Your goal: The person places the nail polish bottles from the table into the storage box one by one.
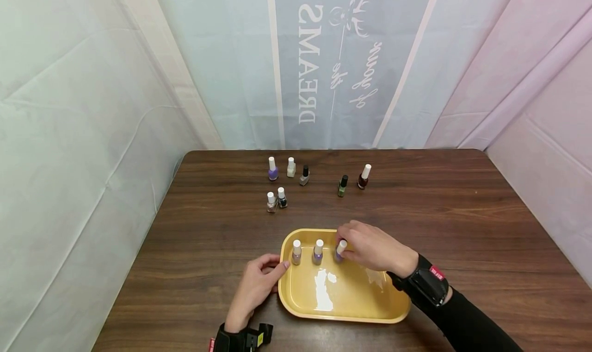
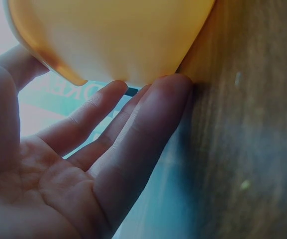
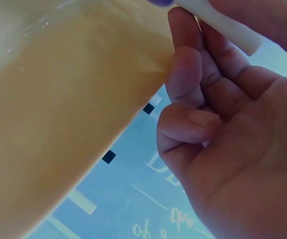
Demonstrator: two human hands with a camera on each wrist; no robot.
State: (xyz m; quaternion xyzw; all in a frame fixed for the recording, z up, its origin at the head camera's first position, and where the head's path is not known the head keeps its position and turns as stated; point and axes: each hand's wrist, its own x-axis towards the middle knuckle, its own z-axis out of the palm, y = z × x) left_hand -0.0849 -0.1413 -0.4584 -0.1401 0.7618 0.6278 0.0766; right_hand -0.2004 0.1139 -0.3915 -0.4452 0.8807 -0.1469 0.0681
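My right hand point(image 1: 376, 247) pinches a purple nail polish bottle point(image 1: 339, 256) by its white cap point(image 3: 223, 24), tilted over the back part of a yellow tray point(image 1: 344, 317). Two more white-capped bottles stand upright to its left in the tray: a pale pinkish nail polish point(image 1: 296, 255) and a purple nail polish point(image 1: 317, 256). At the tray's left side my left hand point(image 1: 256, 285) grips the rim, the thumb over the edge and the other fingers against the outer wall point(image 2: 118, 45).
Behind the tray, several nail polish bottles stand on the brown table point(image 1: 208, 228): purple point(image 1: 273, 173), white point(image 1: 291, 170), grey point(image 1: 303, 179), green point(image 1: 341, 188), dark brown point(image 1: 363, 181). A glittery one point(image 1: 271, 206) and a dark one point(image 1: 282, 201) stand side by side nearer the tray.
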